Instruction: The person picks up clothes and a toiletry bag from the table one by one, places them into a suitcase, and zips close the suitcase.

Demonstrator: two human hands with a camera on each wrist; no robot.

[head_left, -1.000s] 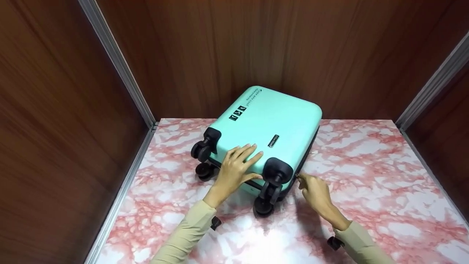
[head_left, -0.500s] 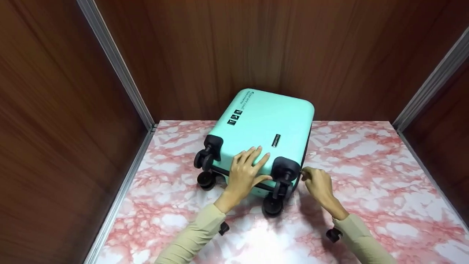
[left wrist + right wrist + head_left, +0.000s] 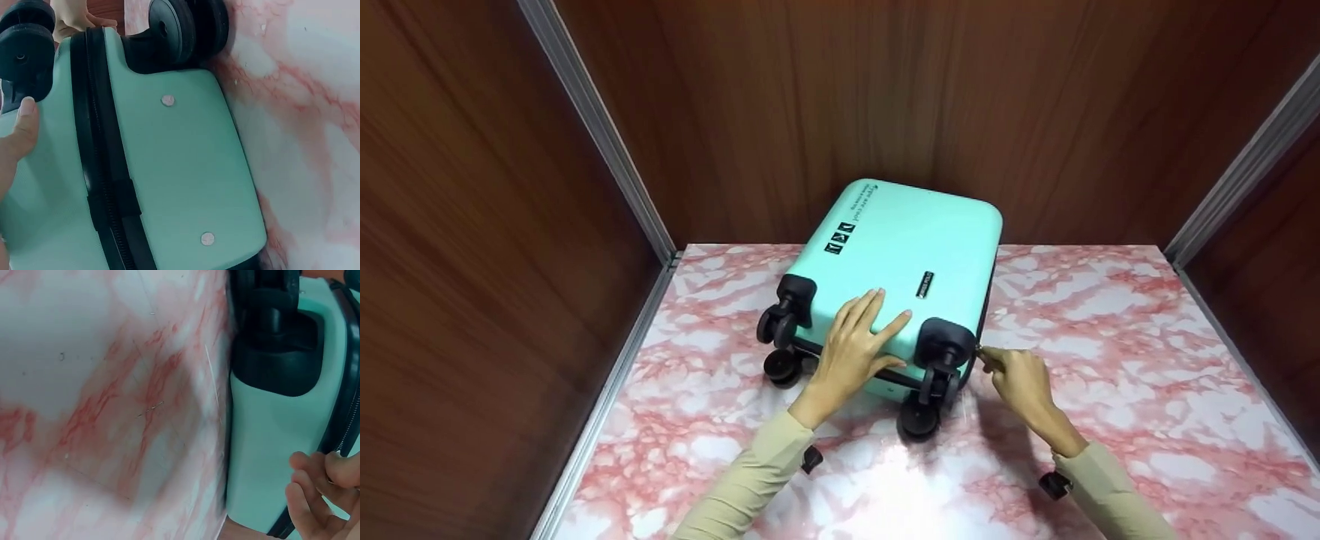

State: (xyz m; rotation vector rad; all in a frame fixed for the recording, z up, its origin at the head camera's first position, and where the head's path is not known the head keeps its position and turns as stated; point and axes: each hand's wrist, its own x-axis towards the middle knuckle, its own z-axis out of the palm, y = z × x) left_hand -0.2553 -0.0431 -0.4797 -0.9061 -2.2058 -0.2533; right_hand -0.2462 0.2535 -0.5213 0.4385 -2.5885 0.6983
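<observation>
A mint-green hard-shell suitcase (image 3: 915, 240) lies on its back on the marbled surface, its wheeled end toward me. My left hand (image 3: 851, 345) rests with spread fingers on the shell's near edge, the thumb (image 3: 25, 121) on the end face beside a black wheel mount. At the right side, just past the near right wheel (image 3: 945, 345), my right hand (image 3: 1020, 379) pinches a zipper pull on the black zipper (image 3: 350, 416). The pull itself is mostly hidden by the curled fingers. In the left wrist view the zipper band (image 3: 98, 129) runs between the two shell halves.
The pink-and-white marbled tabletop (image 3: 1110, 360) surrounds the suitcase. Brown wood-grain panels (image 3: 885, 90) stand behind and on both sides, joined by metal corner rails (image 3: 600, 127). The suitcase's far end lies close to the back panel.
The suitcase has turned slightly and its near end has shifted right, the left hand staying on it. The right hand has stayed at the zipper, moving slightly with it.
</observation>
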